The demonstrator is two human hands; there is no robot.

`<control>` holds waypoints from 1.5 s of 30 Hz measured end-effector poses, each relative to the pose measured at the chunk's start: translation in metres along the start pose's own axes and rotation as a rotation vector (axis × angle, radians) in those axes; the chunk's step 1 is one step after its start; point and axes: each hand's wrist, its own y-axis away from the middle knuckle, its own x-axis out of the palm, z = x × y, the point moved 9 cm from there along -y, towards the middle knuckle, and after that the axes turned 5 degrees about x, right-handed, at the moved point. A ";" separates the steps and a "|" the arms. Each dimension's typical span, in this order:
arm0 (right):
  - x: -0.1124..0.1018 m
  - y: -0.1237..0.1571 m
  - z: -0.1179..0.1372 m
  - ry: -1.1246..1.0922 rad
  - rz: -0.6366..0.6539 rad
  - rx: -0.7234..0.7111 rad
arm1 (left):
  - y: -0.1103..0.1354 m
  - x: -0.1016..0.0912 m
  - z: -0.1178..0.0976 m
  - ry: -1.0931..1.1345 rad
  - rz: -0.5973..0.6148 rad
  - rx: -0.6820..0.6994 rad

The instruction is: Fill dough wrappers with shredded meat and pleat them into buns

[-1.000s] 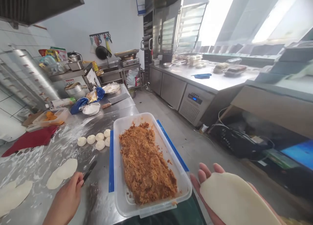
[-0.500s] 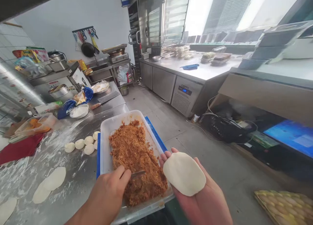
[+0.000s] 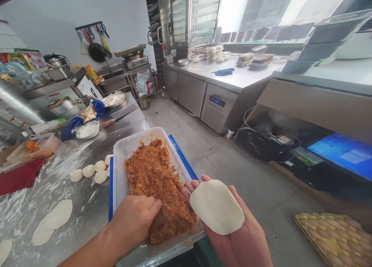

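A flat round of white dough (image 3: pixel 216 207) lies on the open palm of my right hand (image 3: pixel 238 236), held just beside the near right corner of a clear plastic tub (image 3: pixel 122 150). The tub holds a heap of brown shredded filling (image 3: pixel 154 185). My left hand (image 3: pixel 134 220) is closed round a utensil whose tip is buried in the filling near the tub's front edge; only a sliver of the tool shows. The tub rests on a blue lid (image 3: pixel 178 154) on the floured steel table (image 3: pixel 81 197).
Several small dough balls (image 3: pixel 88 171) and flattened rounds (image 3: pixel 52 222) lie on the table to the left. Further back are a red cloth (image 3: pixel 17 176), bowls, bags and a cleaver (image 3: pixel 122 114). A tray of eggs (image 3: pixel 338 240) sits on the floor at the right.
My left hand went from the table's left side into the tub and pushed the utensil into the filling. My right hand brought the dough round up beside the tub.
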 end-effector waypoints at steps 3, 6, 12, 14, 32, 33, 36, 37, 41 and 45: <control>-0.002 -0.001 0.000 0.019 -0.015 -0.012 | 0.012 0.005 -0.016 0.005 0.027 0.049; -0.002 -0.001 0.000 0.032 -0.005 -0.018 | 0.017 0.007 -0.025 0.025 0.048 0.061; -0.003 -0.002 -0.002 0.068 -0.008 -0.022 | 0.025 -0.004 -0.013 0.082 0.041 -0.088; -0.005 -0.001 -0.002 0.073 -0.043 -0.024 | 0.026 -0.008 -0.014 0.054 0.031 -0.107; -0.001 -0.001 -0.002 0.097 0.058 -0.065 | 0.025 -0.020 -0.012 0.649 0.009 -0.216; 0.000 -0.001 -0.003 0.089 0.064 -0.060 | 0.027 -0.020 -0.007 0.708 0.009 -0.243; 0.003 0.001 -0.003 0.050 0.101 -0.048 | 0.034 -0.007 0.005 0.901 0.091 -0.351; 0.004 0.002 -0.002 0.036 0.112 -0.047 | 0.037 0.000 0.007 0.987 0.129 -0.389; 0.004 0.005 -0.002 0.015 0.065 -0.036 | 0.041 0.019 0.010 1.265 0.224 -0.463; 0.007 0.009 0.003 0.040 0.019 -0.030 | 0.042 0.016 0.019 1.321 0.189 -0.477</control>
